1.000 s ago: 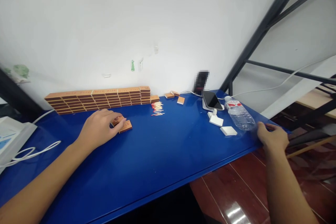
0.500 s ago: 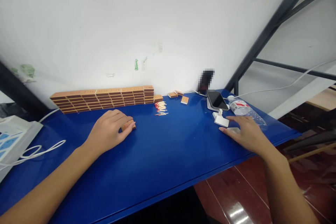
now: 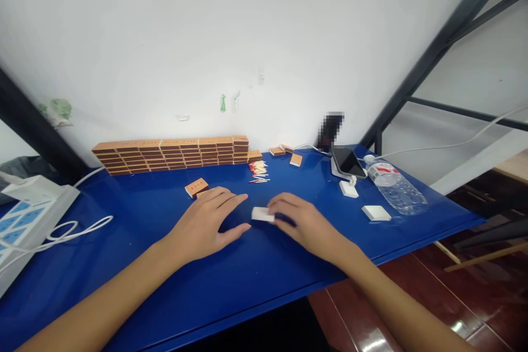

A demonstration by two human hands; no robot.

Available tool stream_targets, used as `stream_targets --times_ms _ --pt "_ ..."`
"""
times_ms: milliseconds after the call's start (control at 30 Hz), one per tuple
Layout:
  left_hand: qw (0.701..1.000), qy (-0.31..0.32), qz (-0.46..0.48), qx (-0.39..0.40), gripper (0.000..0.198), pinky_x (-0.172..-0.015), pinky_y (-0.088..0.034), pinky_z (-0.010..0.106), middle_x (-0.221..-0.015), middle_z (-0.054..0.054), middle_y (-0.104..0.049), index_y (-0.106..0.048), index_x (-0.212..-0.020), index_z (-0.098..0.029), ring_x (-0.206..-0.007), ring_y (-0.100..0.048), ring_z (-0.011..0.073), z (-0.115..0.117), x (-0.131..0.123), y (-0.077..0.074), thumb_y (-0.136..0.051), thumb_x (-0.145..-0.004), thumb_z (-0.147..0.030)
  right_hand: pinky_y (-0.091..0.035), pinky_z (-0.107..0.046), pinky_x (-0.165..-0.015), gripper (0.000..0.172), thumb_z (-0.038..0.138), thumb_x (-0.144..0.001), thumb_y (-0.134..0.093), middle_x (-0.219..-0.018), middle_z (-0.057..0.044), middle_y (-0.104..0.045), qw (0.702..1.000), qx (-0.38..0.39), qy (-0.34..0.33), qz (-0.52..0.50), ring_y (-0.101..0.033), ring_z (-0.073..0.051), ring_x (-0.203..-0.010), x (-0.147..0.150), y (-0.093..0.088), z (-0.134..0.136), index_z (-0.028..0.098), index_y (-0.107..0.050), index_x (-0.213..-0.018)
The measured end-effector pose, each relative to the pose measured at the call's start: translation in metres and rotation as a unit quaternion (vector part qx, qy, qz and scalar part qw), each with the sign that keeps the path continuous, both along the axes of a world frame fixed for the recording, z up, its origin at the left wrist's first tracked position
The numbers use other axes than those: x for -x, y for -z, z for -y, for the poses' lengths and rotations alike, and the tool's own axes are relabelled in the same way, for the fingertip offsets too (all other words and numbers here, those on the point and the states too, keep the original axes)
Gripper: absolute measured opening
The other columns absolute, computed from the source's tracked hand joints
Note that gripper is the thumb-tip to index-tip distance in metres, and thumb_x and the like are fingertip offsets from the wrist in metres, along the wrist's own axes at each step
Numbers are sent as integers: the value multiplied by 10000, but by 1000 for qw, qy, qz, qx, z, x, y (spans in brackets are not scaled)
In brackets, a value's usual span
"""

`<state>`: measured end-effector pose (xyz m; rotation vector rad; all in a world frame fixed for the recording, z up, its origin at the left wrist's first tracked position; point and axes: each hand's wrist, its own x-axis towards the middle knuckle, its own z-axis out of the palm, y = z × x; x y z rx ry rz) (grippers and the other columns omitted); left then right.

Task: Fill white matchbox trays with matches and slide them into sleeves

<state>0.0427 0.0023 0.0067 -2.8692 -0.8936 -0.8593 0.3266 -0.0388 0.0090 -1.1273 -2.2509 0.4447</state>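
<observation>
My left hand [image 3: 208,223] lies flat and open on the blue table [image 3: 136,264], fingers stretched toward the middle, with a brown matchbox [image 3: 196,187] just behind it. My right hand [image 3: 303,223] rests near the table's middle, its fingertips pinching a small white inner tray [image 3: 262,213] that lies between both hands. A heap of loose red-tipped matches [image 3: 258,171] sits farther back. A long stacked wall of brown matchboxes [image 3: 173,154] runs along the white wall.
Two white trays [image 3: 348,188] [image 3: 375,213], a phone on a stand [image 3: 347,161] and a lying water bottle [image 3: 396,187] are at the right. Three loose matchboxes [image 3: 285,152] lie at the back. A white power strip [image 3: 25,214] with cable sits at the left.
My right hand came from the table's right edge to the middle, bringing a white tray with it. My left hand let go of the matchboxes and moved right, now lying flat.
</observation>
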Motion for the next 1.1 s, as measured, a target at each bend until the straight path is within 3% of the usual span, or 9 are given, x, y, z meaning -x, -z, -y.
stream_targets --times_ms 67,133,233,333,467,633,767,933,1100 --pt "1000 -5 -9 25 534 -992 -565 506 -1279 133 -731 -640 -1401 -194 -1192 -666 332 0 -1 3 -693 -980 -520 -534 -436 -1038 181 249 -995 -640 -1287 -89 -689 997 16 -72 14 -663 -264 -1174 15 -8 -10 280 -730 -1150" --pt "999 3 -19 42 408 -967 -563 495 -1212 116 -744 -697 -1303 -211 -1154 -672 323 -1 -2 4 -696 -988 -470 -547 -420 -993 205 260 -955 -696 -1242 -73 -712 995 34 -91 22 -675 -256 -1127 15 -19 -29 281 -740 -1154" --pt "998 13 -29 53 268 -919 -559 470 -1095 98 -744 -740 -1203 -212 -1075 -675 299 -3 -2 5 -681 -1005 -383 -550 -403 -836 201 265 -938 -692 -1087 -89 -737 1000 2 -10 29 -676 -249 -951 -1 -28 -77 220 -744 -1127" --pt "998 10 -27 60 292 -901 -556 466 -1072 98 -735 -737 -1218 -189 -1046 -663 288 -4 -1 5 -684 -1005 -383 -513 -464 -940 369 312 -895 -763 -1147 -151 -729 995 -34 34 86 -657 -300 -1037 -11 -22 -131 160 -731 -1230" --pt "998 6 -19 64 314 -926 -550 469 -1078 97 -731 -733 -1222 -173 -1059 -654 282 -5 1 6 -692 -998 -390 -480 -407 -948 259 334 -931 -733 -1098 -143 -753 992 -43 39 115 -655 -289 -1042 -4 -2 -172 151 -764 -1113" --pt "998 2 -19 66 288 -926 -546 465 -1057 87 -729 -737 -1194 -180 -1067 -650 279 -6 4 5 -687 -998 -385 -456 -335 -824 203 334 -975 -702 -1002 -121 -755 989 -51 53 127 -651 -253 -942 2 5 -170 142 -750 -1017" --pt "996 -10 -24 82 251 -902 -546 452 -1040 81 -727 -735 -1149 -198 -1062 -642 280 -7 4 3 -683 -997 -391 -448 -336 -847 143 249 -1007 -665 -1062 -142 -745 977 -76 58 189 -658 -264 -999 3 1 -160 132 -735 -1052" --pt "996 -22 -21 86 270 -934 -543 464 -1066 82 -728 -721 -1138 -194 -1076 -638 283 -9 4 4 -696 -986 -415 -439 -345 -852 218 267 -1066 -572 -1078 -166 -724 958 -97 66 263 -651 -279 -1028 8 -3 -154 120 -727 -1023" --pt "995 -43 -9 88 284 -934 -546 455 -1082 87 -726 -717 -1117 -178 -1085 -646 278 -12 4 5 -733 -960 -414 -436 -346 -842 191 241 -1053 -588 -1042 -160 -721 966 -97 59 233 -641 -268 -979 2 -10 -147 123 -720 -980"
